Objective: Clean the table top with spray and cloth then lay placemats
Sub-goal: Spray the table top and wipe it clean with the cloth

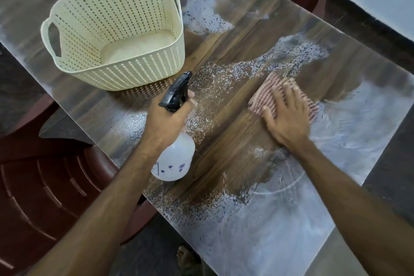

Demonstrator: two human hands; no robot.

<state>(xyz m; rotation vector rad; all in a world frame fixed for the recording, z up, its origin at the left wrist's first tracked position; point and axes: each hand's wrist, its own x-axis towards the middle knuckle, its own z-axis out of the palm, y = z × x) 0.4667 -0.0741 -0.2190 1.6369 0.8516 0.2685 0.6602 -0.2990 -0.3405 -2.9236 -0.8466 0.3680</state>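
Head view: spray bottle [173,159] tilted, nozzle toward basket [116,36], in left hand [167,119].

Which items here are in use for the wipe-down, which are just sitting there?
In use: spray bottle gripped by left hand; striped cloth pressed flat under right hand; wet table top.

Idle: cream basket, empty; maroon chairs. No placemats in view.

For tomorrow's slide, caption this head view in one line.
Left hand holds spray bottle; right hand presses striped cloth on wet table.
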